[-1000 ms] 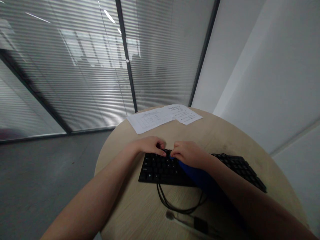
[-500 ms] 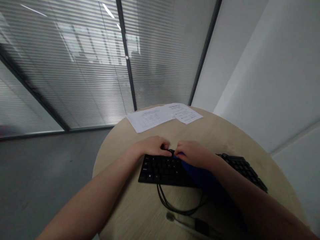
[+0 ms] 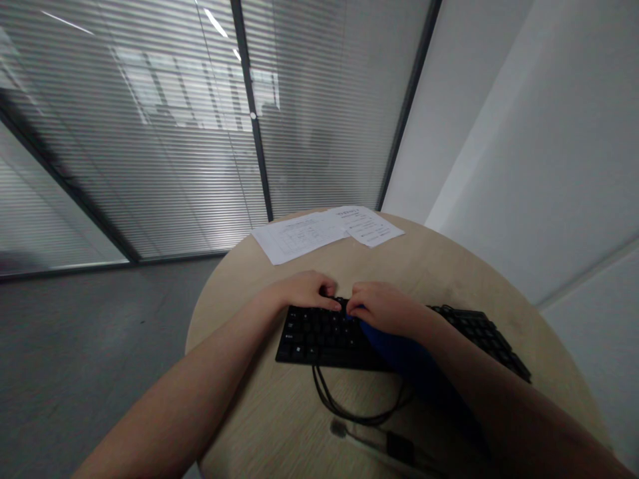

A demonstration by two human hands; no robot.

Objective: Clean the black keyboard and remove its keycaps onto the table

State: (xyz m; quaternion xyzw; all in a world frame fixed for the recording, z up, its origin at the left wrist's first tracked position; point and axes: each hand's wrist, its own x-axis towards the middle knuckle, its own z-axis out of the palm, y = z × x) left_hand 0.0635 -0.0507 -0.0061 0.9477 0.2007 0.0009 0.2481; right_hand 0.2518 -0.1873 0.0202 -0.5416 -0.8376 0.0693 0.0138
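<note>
1. Head view: the keyboard lies on the table.
2. The left hand is at its far edge; I cannot tell whether it grips.
3. The right hand, just beside, pinches a blue cloth.

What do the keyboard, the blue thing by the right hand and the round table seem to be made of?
Keyboard: probably black plastic, matte-looking, with moulded keys showing little shine. Blue thing: likely soft, dull cloth, since it seems to drape over the keyboard; the dim light hides any weave. Table: pale wood or wood-look laminate, with fine grain showing; which one, I can't tell.
</note>
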